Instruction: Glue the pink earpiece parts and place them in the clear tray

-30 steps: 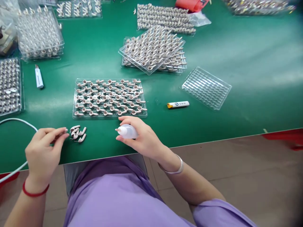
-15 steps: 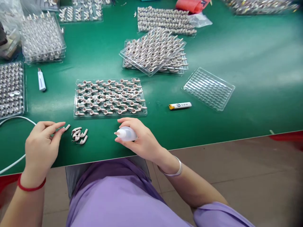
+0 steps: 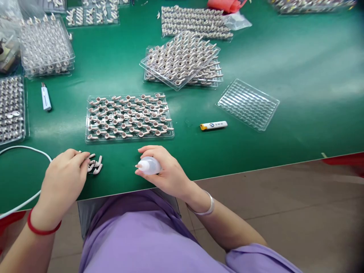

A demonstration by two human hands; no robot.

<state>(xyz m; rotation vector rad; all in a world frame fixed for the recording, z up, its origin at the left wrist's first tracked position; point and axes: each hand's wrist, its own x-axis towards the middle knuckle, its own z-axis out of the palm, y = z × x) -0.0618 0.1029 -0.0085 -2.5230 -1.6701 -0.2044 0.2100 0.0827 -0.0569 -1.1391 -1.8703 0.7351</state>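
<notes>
My left hand (image 3: 65, 175) is at the left end of a small pile of white stemmed earbud shells (image 3: 98, 168). Its thumb and fingers are pressed together and cover part of the pile, so what they pinch is hidden. My right hand (image 3: 167, 170) is wrapped round a small translucent squeeze bottle (image 3: 152, 165), which lies tilted with its pale nozzle pointing left. Just beyond both hands lies a clear plastic tray (image 3: 129, 139) with rows of similar shells, their round cups facing up.
A white cable (image 3: 34, 149) curves at the left. Beyond it are a box cutter (image 3: 46, 98) and stacked trays (image 3: 47, 49). To the right lie a white lighter (image 3: 214, 125) and a clear tray (image 3: 250, 106). More filled trays (image 3: 182, 60) overlap at the back.
My left hand has moved right, onto the pile; the earbud shell that showed at its fingertips is no longer distinct. My right hand keeps hold of the bottle, slightly lower in view.
</notes>
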